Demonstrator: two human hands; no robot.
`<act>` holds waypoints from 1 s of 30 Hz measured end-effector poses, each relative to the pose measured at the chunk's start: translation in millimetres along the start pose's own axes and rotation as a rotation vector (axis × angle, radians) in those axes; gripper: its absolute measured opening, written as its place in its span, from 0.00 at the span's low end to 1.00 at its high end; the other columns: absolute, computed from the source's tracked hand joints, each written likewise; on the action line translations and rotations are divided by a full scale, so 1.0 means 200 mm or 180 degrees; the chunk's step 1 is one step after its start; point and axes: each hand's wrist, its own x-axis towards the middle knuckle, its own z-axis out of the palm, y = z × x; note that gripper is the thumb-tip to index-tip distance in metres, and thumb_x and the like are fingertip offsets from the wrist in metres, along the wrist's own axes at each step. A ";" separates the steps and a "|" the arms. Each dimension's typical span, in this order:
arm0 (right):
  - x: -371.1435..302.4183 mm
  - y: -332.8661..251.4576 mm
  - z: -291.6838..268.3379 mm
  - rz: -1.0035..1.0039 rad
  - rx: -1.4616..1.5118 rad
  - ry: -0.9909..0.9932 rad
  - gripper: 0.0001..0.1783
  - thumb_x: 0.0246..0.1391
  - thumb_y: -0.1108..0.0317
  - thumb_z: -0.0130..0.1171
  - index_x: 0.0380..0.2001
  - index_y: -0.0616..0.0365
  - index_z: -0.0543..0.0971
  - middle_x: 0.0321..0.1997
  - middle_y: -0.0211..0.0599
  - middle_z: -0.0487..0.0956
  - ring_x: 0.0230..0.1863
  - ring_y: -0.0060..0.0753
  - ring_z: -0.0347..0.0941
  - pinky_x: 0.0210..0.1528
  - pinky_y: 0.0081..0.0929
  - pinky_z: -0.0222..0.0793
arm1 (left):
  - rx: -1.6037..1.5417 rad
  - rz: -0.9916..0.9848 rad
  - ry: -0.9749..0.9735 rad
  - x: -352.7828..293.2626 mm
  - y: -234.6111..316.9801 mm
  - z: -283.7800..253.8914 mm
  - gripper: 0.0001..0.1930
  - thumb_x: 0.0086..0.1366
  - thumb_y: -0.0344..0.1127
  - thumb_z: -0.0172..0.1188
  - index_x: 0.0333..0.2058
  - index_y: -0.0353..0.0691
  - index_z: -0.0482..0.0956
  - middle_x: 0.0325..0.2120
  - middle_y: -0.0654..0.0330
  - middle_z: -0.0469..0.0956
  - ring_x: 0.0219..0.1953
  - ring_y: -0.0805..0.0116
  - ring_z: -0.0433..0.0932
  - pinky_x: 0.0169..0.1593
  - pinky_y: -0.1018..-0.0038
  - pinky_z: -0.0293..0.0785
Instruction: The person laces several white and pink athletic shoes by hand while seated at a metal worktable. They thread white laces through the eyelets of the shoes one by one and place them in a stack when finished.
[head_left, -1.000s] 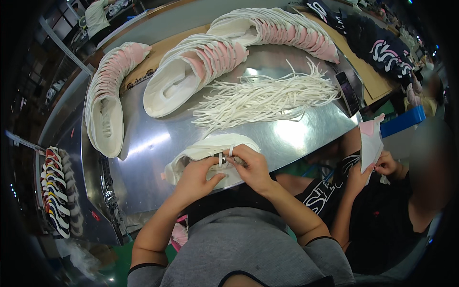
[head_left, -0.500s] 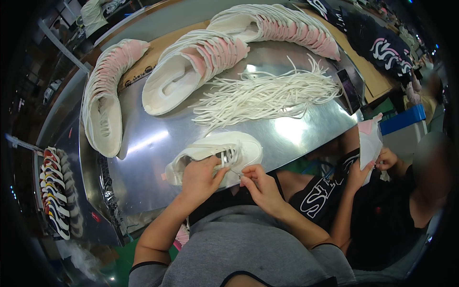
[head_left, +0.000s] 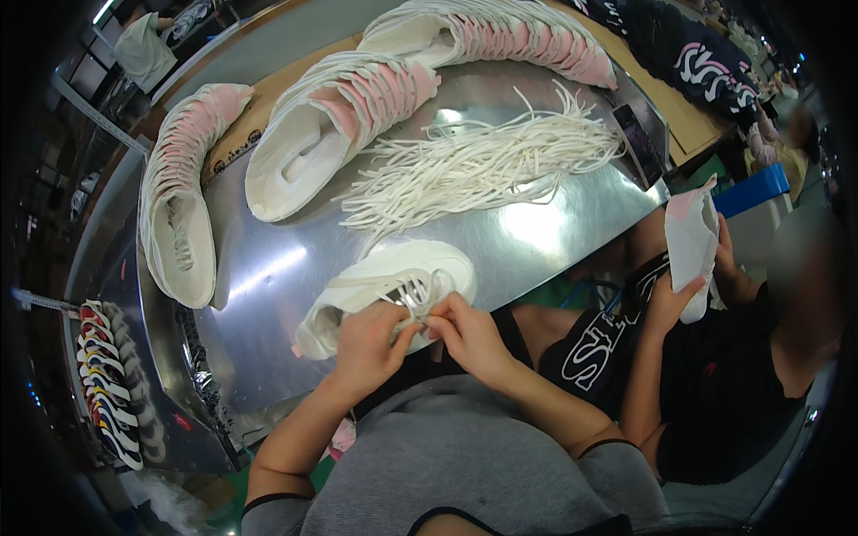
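A white shoe upper (head_left: 357,288) lies on its side at the table's near edge, its toe pointing right and its heel left. White shoelace (head_left: 414,288) crosses its eyelets in loose loops. My left hand (head_left: 366,347) is closed on the near eyelet edge of the upper, thumb and forefinger pinched together. Right beside those fingertips, my right hand (head_left: 474,339) is pinched on the shoelace; the lace end is hidden between the fingers. Beyond the shoe spreads a heap of loose white laces (head_left: 483,170).
Nested rows of white and pink uppers stand at the left (head_left: 192,241), middle (head_left: 290,174) and back (head_left: 527,45) of the metal table (head_left: 268,348). A phone (head_left: 637,147) lies at its right edge. At right, a co-worker's hands hold another upper (head_left: 693,241). Colourful shoe parts (head_left: 105,384) hang at left.
My right hand has moved in toward my left, and the fingertips now meet at the eyelets. Shoelace loops stand higher on the shoe. The co-worker's upper has turned more upright.
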 end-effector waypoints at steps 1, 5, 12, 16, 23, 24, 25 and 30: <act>0.02 -0.01 0.03 0.0055 -0.0147 0.0045 0.09 0.62 0.68 0.54 0.37 0.63 0.69 0.30 0.50 0.80 0.33 0.58 0.78 0.35 0.42 0.72 | 0.0008 0.0219 0.0068 -0.02 0.01 0.01 0.10 0.53 0.31 0.70 0.31 0.36 0.78 0.24 0.52 0.77 0.27 0.52 0.77 0.30 0.64 0.71; 0.03 -0.01 0.04 0.0190 -0.0391 -0.0096 0.13 0.60 0.64 0.56 0.40 0.63 0.70 0.29 0.50 0.79 0.33 0.59 0.77 0.35 0.44 0.72 | 0.0069 0.0085 0.0236 -0.04 0.01 0.00 0.09 0.54 0.29 0.69 0.31 0.37 0.78 0.24 0.53 0.76 0.27 0.53 0.77 0.30 0.63 0.70; -0.10 -0.05 -0.35 -0.0305 -0.0998 0.0733 0.14 0.51 0.70 0.64 0.42 0.52 0.78 0.31 0.43 0.81 0.27 0.39 0.80 0.31 0.32 0.74 | 0.0706 0.0532 0.0386 -0.12 0.01 -0.06 0.08 0.52 0.31 0.68 0.30 0.40 0.77 0.20 0.61 0.71 0.23 0.62 0.73 0.27 0.67 0.66; 0.03 -0.22 -0.09 -0.1563 -0.1281 -0.0223 0.13 0.51 0.72 0.58 0.42 0.55 0.75 0.38 0.41 0.81 0.33 0.43 0.79 0.33 0.37 0.73 | 0.0743 0.0712 0.0376 -0.11 0.03 -0.04 0.07 0.53 0.31 0.68 0.28 0.40 0.77 0.19 0.61 0.71 0.22 0.63 0.73 0.26 0.68 0.65; 0.13 -0.24 -0.03 -0.0659 -0.1989 -0.1022 0.10 0.58 0.64 0.57 0.41 0.54 0.76 0.31 0.41 0.81 0.35 0.48 0.78 0.35 0.40 0.71 | 0.1028 0.0964 0.0627 -0.18 -0.04 -0.04 0.07 0.51 0.30 0.67 0.26 0.40 0.76 0.17 0.63 0.68 0.21 0.66 0.70 0.24 0.70 0.64; 0.15 -0.25 -0.04 -0.0518 -0.1930 -0.1203 0.11 0.59 0.62 0.57 0.41 0.56 0.76 0.32 0.43 0.82 0.37 0.50 0.79 0.36 0.41 0.71 | 0.1049 0.0999 0.0623 -0.18 -0.03 -0.04 0.07 0.51 0.30 0.67 0.26 0.41 0.76 0.17 0.63 0.68 0.21 0.67 0.70 0.24 0.70 0.64; 0.16 -0.25 -0.05 -0.0500 -0.1950 -0.1187 0.11 0.59 0.62 0.57 0.41 0.56 0.76 0.32 0.43 0.82 0.37 0.50 0.79 0.36 0.41 0.71 | 0.1067 0.1039 0.0617 -0.18 -0.03 -0.04 0.06 0.51 0.30 0.66 0.26 0.41 0.76 0.18 0.64 0.68 0.21 0.67 0.70 0.24 0.70 0.64; 0.18 -0.17 -0.05 -0.0509 -0.0541 -0.0979 0.12 0.52 0.64 0.63 0.39 0.57 0.80 0.31 0.39 0.82 0.33 0.42 0.80 0.36 0.34 0.73 | 0.0865 0.1090 0.0472 -0.15 -0.03 -0.05 0.08 0.51 0.30 0.68 0.28 0.40 0.77 0.18 0.63 0.69 0.22 0.66 0.71 0.25 0.69 0.65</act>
